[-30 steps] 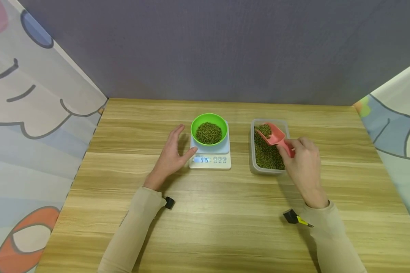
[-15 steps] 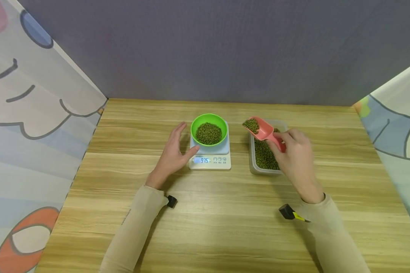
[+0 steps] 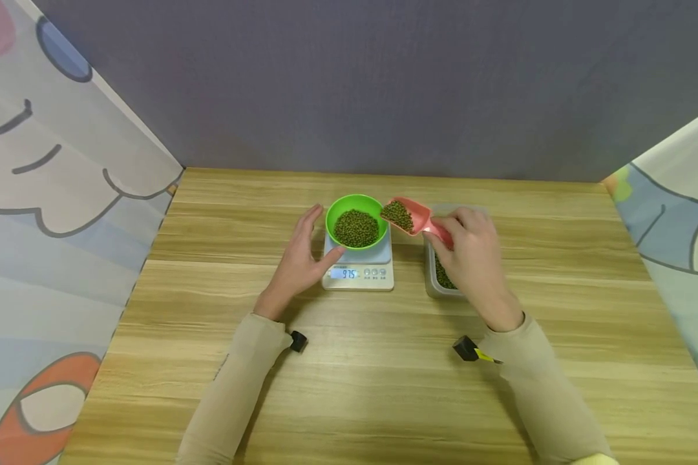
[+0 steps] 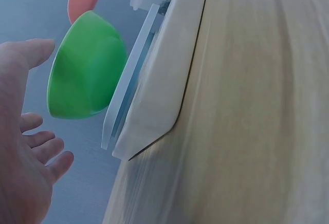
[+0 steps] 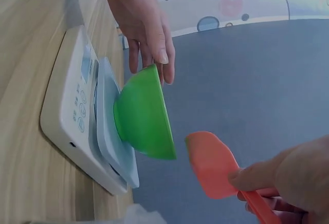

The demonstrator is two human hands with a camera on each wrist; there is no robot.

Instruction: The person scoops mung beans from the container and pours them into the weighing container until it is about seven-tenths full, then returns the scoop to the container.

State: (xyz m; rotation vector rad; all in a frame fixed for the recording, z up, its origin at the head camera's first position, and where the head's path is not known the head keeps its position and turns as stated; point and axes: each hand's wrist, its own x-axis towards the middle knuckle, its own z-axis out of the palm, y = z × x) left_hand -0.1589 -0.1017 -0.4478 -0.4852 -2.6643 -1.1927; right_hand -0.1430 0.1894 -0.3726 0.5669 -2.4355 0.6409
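Note:
My right hand (image 3: 471,258) grips the handle of a pink scoop (image 3: 420,213), thumb along it in the right wrist view. Small green beans, like mung beans, fill the scoop's front, and its tip overlaps the right rim of a green bowl (image 3: 334,210) in the head view. More beans (image 3: 356,228) lie in the bowl, which stands on a white kitchen scale (image 3: 357,283) reading 97.5. At the bowl's left, my left hand (image 3: 299,261) is spread with straight fingers and holds nothing. Its thumb comes close to the bowl's lower rim.
A clear plastic container (image 3: 433,287) of beans stands right of the scale, partly hidden under my right hand. All of it rests on a wood-grain table (image 3: 372,387). A dark grey wall panel (image 3: 384,84) rises behind, with cartoon-printed cloth (image 3: 35,258) at both sides.
My right hand has carried the bean-filled scoop left, from over the container to the bowl's right rim. My left hand has edged slightly nearer the bowl. The scale's reading is the same.

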